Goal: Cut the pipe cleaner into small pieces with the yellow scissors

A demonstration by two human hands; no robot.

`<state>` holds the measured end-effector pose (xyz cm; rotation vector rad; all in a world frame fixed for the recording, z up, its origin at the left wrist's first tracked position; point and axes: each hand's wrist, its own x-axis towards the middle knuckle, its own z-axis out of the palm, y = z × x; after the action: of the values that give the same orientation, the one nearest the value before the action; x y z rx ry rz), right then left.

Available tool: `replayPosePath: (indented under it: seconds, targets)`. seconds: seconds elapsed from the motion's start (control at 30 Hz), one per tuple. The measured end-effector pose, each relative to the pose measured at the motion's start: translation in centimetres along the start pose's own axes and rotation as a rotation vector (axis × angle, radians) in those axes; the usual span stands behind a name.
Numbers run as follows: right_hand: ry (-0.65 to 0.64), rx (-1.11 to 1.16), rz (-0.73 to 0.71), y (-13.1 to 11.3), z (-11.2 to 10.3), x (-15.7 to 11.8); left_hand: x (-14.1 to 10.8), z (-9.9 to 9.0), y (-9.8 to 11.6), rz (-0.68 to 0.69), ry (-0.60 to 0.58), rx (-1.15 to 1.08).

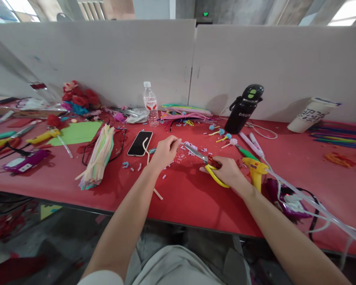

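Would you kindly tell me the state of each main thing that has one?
Scissors: held in right hand, blades apparently closed.
Plastic bottle: upright, capped.
Black flask: upright, lid shut.
Smartphone: face up, screen dark.
Right glue gun: stick loaded.
Left glue gun: stick loaded.
Pale chenille stems: bundled.
Paper cup: upright.
Green sign: lit.

Nearer than the scissors [199, 154], the red tabletop [186, 206] lies open, while a yellow glue gun [256, 168] bars the right.

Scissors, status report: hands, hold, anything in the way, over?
Right hand holds yellow-handled scissors. Left hand near their tip, grip unclear. Lilac snippets scattered around the blades.
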<state>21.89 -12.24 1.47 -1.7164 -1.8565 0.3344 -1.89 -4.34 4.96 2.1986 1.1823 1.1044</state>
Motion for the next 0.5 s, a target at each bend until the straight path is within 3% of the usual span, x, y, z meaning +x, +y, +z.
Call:
replayPosePath:
  seconds: [0.5]
  targets:
    - [-0.018, 0.0, 0.017, 0.25, 0.36, -0.07, -0.13, -0.09, 0.46, -0.016, 0.005, 0.009]
